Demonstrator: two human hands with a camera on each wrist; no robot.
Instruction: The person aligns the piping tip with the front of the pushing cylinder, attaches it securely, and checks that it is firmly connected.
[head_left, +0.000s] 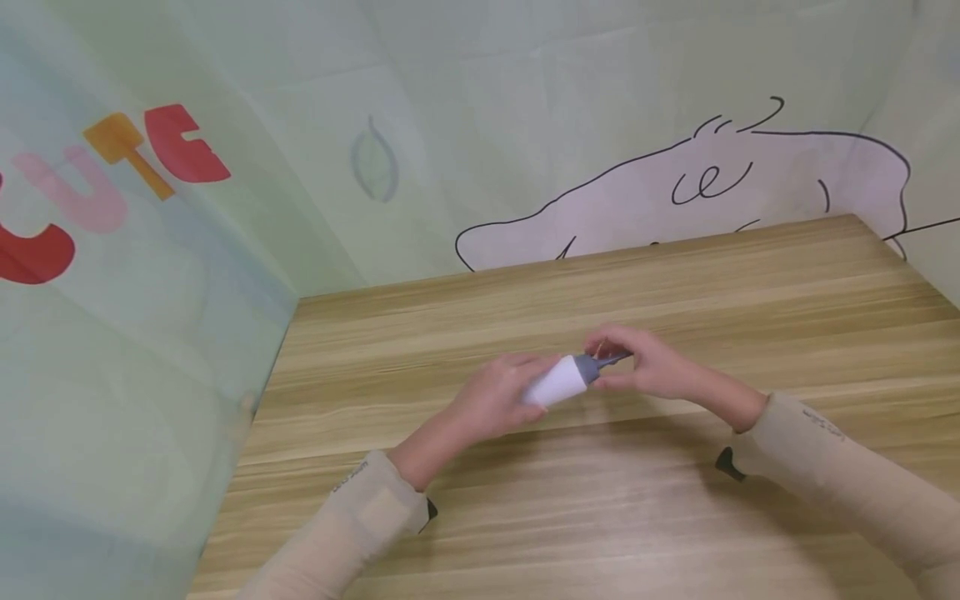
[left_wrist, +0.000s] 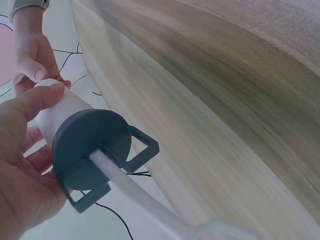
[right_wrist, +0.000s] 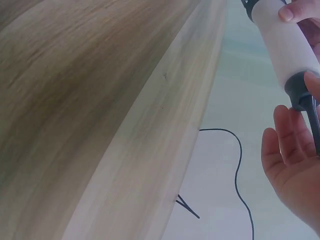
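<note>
A white cylinder (head_left: pixel 557 382) with a grey conical cap (head_left: pixel 587 367) and thin nozzle is held tilted above the table. My left hand (head_left: pixel 495 393) grips its body, thumb on one side, fingers on the other. In the left wrist view, the left hand (left_wrist: pixel 25 165) is behind a dark round end piece (left_wrist: pixel 92 147) with two square loops and a pale rod (left_wrist: pixel 135 187). My right hand (head_left: pixel 652 363) pinches around the cap, with the nozzle pointing toward its palm. In the right wrist view, the right hand (right_wrist: pixel 295 165) has thumb and fingertips at the dark cap (right_wrist: pixel 299 89).
The wood-grain table (head_left: pixel 375 350) lies under both hands. Behind it hangs a pale cloth (head_left: pixel 480 125) with line drawings, and coloured letters (head_left: pixel 187 146) show on the cloth at the left.
</note>
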